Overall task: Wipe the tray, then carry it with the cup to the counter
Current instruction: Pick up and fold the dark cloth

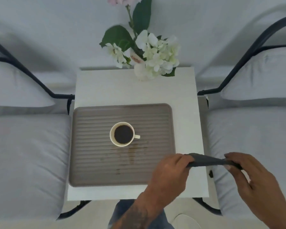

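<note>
A grey ribbed tray point(92, 146) lies on a small white table point(135, 93). Near the tray's middle stands a white cup point(122, 134) of dark coffee, its handle to the right. Brown spill marks point(130, 154) streak the ribs just in front of the cup. A dark grey cloth point(206, 160) is stretched between both hands above the tray's front right corner. My left hand point(170, 172) pinches its left end, my right hand point(253, 177) its right end.
A white vase of white flowers point(149, 63) stands at the table's far edge. Grey cushioned chairs with black frames flank the table: one at the left point(26, 156), one at the right point(254, 129). My legs show below the near edge.
</note>
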Motion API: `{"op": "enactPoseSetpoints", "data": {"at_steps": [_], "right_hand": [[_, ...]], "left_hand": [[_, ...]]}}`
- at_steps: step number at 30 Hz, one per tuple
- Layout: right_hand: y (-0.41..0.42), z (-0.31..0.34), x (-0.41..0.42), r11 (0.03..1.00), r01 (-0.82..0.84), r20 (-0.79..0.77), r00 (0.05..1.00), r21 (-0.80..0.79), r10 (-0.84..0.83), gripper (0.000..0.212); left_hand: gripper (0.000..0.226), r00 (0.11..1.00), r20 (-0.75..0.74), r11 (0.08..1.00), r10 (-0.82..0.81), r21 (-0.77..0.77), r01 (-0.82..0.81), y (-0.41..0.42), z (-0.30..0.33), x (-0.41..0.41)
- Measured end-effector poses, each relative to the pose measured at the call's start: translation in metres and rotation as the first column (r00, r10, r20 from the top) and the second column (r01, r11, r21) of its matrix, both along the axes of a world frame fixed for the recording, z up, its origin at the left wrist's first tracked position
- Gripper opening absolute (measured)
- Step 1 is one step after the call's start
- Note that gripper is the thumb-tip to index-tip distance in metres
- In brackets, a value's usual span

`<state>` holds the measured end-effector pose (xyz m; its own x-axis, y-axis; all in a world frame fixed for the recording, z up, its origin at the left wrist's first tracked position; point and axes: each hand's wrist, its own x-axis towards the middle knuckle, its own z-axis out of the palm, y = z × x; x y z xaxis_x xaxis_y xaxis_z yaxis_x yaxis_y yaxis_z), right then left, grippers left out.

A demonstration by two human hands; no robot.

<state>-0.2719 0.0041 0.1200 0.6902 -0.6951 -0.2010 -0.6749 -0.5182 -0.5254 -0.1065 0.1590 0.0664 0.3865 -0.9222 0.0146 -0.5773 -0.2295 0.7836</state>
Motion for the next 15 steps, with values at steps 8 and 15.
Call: {"op": "enactPoseSetpoints", "data": {"at_steps": [8, 15], "right_hand": [[0.113, -0.017, 0.05, 0.949, -0.183, 0.072, 0.983, 0.256, 0.17, 0.018], [0.178, -0.057, 0.108, 0.826, -0.147, 0.094, 0.989, 0.545, 0.114, 0.015]], "left_hand": [[0.038, 0.949, -0.168, 0.963, 0.267, 0.068, -0.26, 0.157, 0.024, 0.031], [0.028, 0.906, -0.146, 0.907, 0.397, 0.214, -0.363, 0.23, -0.003, 0.073]]}}
